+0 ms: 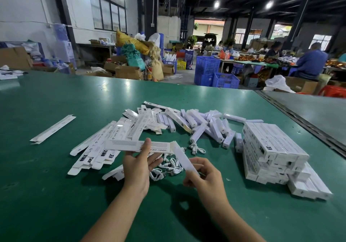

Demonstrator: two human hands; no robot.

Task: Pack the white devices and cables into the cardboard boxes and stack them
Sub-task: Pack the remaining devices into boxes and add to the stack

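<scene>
Left hand (pixel 136 170) pinches box (pixel 121 145) crosswise; right hand (pixel 206 176) grips device (pixel 184 158), its tip angled at box's right end.

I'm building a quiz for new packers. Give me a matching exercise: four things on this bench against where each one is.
1 printed box
2 white device
3 packed boxes
4 lone flat carton

A stacked at the right
B in the right hand
C alone at the left
D in the left hand

Pairs: 1-D, 2-B, 3-A, 4-C
</scene>
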